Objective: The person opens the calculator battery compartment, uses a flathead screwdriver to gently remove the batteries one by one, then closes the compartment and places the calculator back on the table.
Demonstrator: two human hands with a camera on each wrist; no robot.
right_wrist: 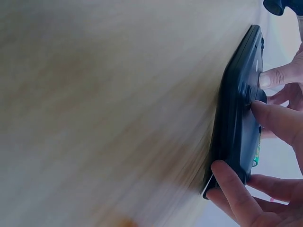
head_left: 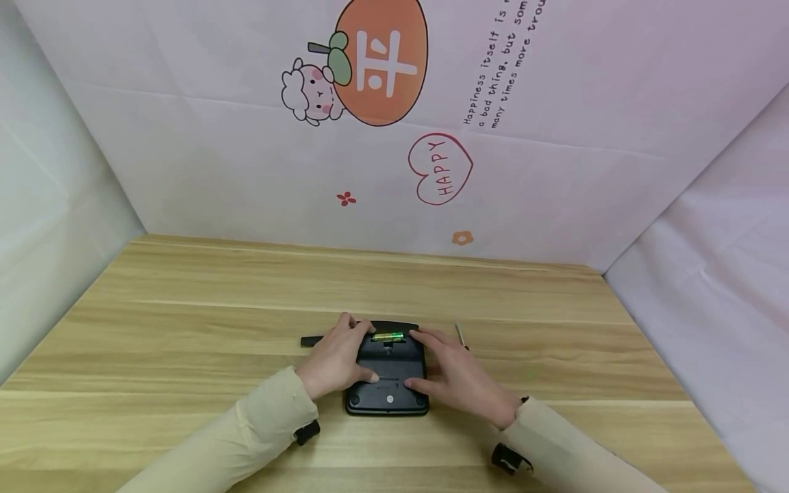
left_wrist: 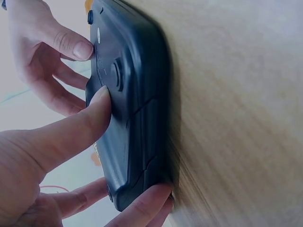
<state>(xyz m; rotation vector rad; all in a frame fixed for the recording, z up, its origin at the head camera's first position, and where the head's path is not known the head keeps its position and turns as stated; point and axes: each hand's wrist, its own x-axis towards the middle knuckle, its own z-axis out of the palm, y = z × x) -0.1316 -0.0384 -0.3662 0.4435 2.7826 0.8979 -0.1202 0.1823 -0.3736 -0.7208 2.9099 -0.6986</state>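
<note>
Left hand (head_left: pixel 335 357) and right hand (head_left: pixel 461 376) grip the device (head_left: pixel 372 397) on the surface (head_left: pixel 530 342), fingers round its sides! Head view shows the battery (head_left: pixel 388 337) lengthwise; right wrist, just its green end.

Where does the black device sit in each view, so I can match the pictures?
Head: the black device is at lower centre.
Left wrist: from the top edge down, left of centre.
Right wrist: slanting down the right side.
Shared landmark: the left hand, touching the device in all three.
</note>
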